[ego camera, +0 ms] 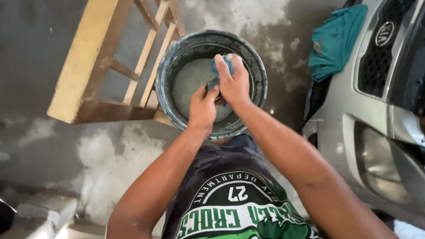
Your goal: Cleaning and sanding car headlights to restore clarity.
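Over the grey bucket (211, 83), which stood on the wet concrete floor (24, 63), both hands were closed on a small blue cloth or sponge (222, 64). The right hand (233, 81) wrapped its fingers around the upper part of it, and the left hand (202, 106) gripped the lower end just beside, the two touching as if squeezing or twisting. What exactly the blue thing was could not be told, since the fingers hid most of it. Cloudy, pale water lay in the bottom of the bucket.

Several risks seemed likely. Water wrung out too high above the rim could splash past the bucket onto the floor, already damp and patchy, and make the footing slippery. A slack grip might let the blue cloth drop into the murky water. The bucket stood touching or just beside the leg of a wooden frame (113, 56), perhaps a stool or ladder lying tilted, so a push from the forearms could tip the bucket against it. The silver car front (372, 118) stood close on the right, with a teal rag (336, 41) draped on its bumper; grit carried from the dirty water could scratch the paint, and the rag looked loose enough to slide off.
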